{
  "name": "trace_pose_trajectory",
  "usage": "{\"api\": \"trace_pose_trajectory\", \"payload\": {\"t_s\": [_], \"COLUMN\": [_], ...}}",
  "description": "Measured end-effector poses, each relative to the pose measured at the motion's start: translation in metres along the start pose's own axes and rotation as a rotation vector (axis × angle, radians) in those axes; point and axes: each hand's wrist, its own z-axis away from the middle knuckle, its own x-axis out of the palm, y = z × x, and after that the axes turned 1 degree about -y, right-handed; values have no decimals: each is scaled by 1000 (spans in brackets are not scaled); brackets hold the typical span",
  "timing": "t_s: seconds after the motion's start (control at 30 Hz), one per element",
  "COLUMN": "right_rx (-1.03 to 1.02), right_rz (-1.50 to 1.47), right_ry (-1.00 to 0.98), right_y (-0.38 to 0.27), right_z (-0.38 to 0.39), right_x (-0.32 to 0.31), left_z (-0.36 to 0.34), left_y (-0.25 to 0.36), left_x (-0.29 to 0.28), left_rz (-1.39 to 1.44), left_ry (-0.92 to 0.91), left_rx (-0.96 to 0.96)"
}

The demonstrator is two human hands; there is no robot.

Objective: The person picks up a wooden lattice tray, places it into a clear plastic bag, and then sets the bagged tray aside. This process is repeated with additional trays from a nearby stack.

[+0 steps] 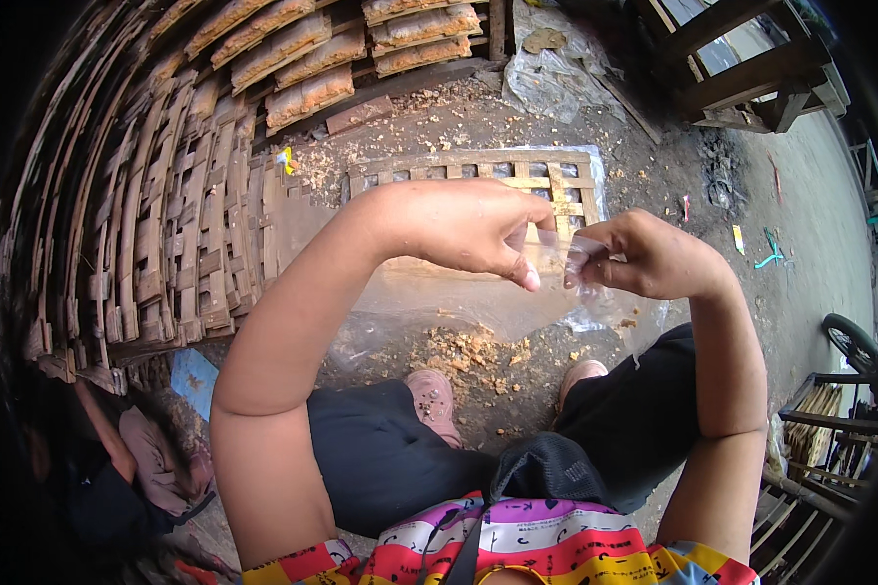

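A thin clear plastic sheet [458, 297] hangs in front of me, spread between both hands above the ground. My left hand [468, 226] is bent over its upper edge with curled fingers and the thumb pointing down; some of its fingertips are hidden behind the plastic. Close by on the right, my right hand [649, 255] pinches the sheet between thumb and fingers, and a loose corner dangles below it. Behind the hands lies a woven bamboo rack [449, 168] flat on the ground, partly covered by my left hand and the sheet.
Stacked woven bamboo racks [156, 205] stand at the left. Orange-brown filled slabs [293, 54] sit on shelves at the far side. Crumbs [473, 366] lie between my feet. A wooden frame [761, 73] stands far right, a wheel [852, 341] at the right. Another person's arm [104, 429] shows lower left.
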Motion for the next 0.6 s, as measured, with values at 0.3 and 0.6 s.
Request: {"api": "trace_pose_trajectory", "payload": {"t_s": [0.3,0.6], "right_rx": [90,-55], "right_rz": [310,457], "right_ry": [-79,206], "right_y": [23,10], "right_z": [35,-3], "right_x": [-33,19], "left_z": [10,6], "left_y": [1,10], "left_x": [-10,-4], "left_rz": [296,401], "left_ry": [-69,6], "left_rx": [-88,-68]}}
